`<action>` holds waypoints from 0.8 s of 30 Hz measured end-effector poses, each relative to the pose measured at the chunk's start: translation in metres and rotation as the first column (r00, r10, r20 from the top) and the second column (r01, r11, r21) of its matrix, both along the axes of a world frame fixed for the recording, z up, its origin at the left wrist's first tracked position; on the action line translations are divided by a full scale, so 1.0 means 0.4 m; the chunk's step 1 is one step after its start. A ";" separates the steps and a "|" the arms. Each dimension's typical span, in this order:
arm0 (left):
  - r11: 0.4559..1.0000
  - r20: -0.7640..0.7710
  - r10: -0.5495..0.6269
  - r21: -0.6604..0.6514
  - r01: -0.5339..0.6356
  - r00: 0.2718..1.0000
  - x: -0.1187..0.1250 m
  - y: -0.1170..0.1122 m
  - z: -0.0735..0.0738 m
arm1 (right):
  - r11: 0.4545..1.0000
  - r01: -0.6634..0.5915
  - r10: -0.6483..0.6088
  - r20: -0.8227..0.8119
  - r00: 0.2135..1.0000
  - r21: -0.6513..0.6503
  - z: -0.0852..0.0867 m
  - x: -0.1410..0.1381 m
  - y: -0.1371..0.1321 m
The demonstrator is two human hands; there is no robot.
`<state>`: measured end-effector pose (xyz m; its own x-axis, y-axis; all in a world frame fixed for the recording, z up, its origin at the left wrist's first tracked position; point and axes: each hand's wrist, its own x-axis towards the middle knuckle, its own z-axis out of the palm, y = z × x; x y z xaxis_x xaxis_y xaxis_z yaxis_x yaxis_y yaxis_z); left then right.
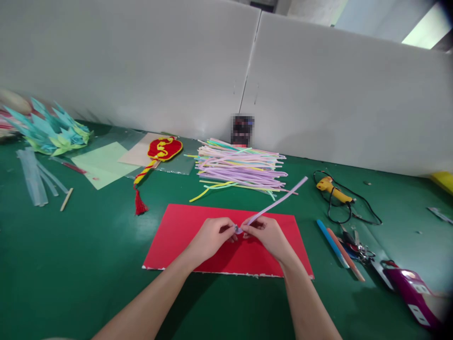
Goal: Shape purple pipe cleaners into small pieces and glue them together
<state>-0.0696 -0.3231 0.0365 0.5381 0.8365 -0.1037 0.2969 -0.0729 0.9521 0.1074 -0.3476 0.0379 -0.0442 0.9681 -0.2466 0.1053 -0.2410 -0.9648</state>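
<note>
A lavender pipe cleaner (279, 200) runs between my two hands above a red board (187, 222). My left hand (216, 233) is closed in a pinch at its lower end, where a small curl with a greyish bit shows at the fingertips. My right hand (264, 232) pinches the same stem just beside that curl. From there the long free end slants up to the right. Behind the board lies a pile of pastel pipe cleaners (240, 165), mostly lavender and pink with some yellow and mint.
Leftward lie a red and yellow fan (164, 148) with a tassel, a pale green sheet (106, 165), clear strips (31, 177) and a turquoise folded-paper piece (58, 127). Rightward are a yellow glue gun (334, 190), two pens (332, 243), keys (363, 252) and a purple case (412, 293). A white partition (141, 61) stands behind.
</note>
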 end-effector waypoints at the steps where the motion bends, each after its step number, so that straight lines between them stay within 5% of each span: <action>1: 1.000 0.007 -0.002 -0.009 0.002 1.000 0.000 0.000 -0.002 | 1.000 -0.004 0.004 -0.004 1.000 0.009 -0.001 0.000 0.000; 12: 0.999 0.034 -0.016 -0.047 0.017 0.999 0.004 -0.001 -0.005 | 0.999 -0.006 0.006 0.000 1.000 0.036 -0.002 -0.004 -0.005; 18: 0.972 0.201 0.135 -0.218 -0.091 0.970 0.010 0.012 -0.022 | 0.992 0.119 -0.118 -0.034 0.992 0.035 -0.009 -0.003 0.001; 24: 0.985 0.113 0.143 -0.117 -0.130 0.983 0.006 0.012 -0.014 | 0.994 0.105 -0.103 -0.073 0.992 0.023 -0.010 -0.002 0.000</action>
